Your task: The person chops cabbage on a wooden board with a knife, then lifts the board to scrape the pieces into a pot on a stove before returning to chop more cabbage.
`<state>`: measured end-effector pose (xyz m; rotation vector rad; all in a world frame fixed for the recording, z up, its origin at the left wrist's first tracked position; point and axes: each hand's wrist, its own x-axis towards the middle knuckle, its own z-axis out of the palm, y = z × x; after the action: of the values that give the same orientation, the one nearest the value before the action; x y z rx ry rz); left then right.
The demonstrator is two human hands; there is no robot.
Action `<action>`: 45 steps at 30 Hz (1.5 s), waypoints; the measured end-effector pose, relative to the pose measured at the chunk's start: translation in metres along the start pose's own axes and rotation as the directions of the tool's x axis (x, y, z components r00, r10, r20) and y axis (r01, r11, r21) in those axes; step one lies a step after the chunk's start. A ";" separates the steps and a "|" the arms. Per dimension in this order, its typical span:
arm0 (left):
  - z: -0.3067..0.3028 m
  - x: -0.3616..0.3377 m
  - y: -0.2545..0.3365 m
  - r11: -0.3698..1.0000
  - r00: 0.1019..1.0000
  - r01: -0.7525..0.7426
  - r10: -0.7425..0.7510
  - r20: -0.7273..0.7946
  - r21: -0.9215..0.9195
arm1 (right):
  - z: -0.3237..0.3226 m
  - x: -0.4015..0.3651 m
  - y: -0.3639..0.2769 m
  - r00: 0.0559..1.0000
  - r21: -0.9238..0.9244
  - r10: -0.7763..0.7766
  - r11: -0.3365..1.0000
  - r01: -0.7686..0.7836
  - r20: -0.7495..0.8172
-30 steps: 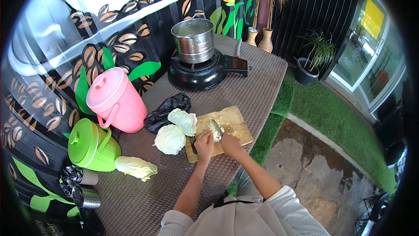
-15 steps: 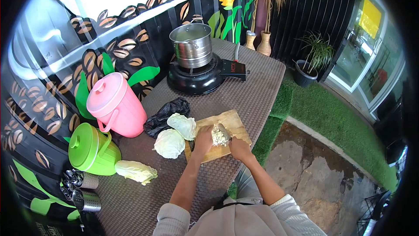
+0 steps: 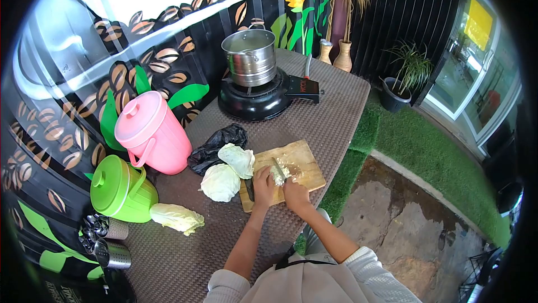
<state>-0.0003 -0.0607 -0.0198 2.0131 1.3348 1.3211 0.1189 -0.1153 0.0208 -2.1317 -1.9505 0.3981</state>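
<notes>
My right hand is closed round the handle of a knife, whose blade points away over the wooden cutting board. A pile of finely chopped pale pieces lies around the blade, with crumbs scattered to its right. My left hand rests on the board at the left side of the pile, fingers extended close to the blade. A dark narrow object, partly hidden, lies at the board's left edge. Two pale cabbage pieces sit just left of the board.
Behind the cabbage lies a black plastic bag. A steel pot stands on a black gas stove at the back. Pink and green lidded jugs, a napa cabbage and cutlery holders line the left.
The knife has swung so its blade points farther left, and my right hand has moved left and nearer to me. The chopped pieces are more spread out.
</notes>
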 end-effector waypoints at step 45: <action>-0.008 -0.007 0.009 0.997 0.996 0.055 -0.058 -0.070 -0.048 | 0.001 -0.016 -0.021 0.997 -0.092 -0.077 0.993 0.076 -0.008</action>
<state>-0.0032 -0.0720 -0.0132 1.9004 1.3697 1.3965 0.0976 -0.1296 0.0277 -2.1001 -2.0743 0.2865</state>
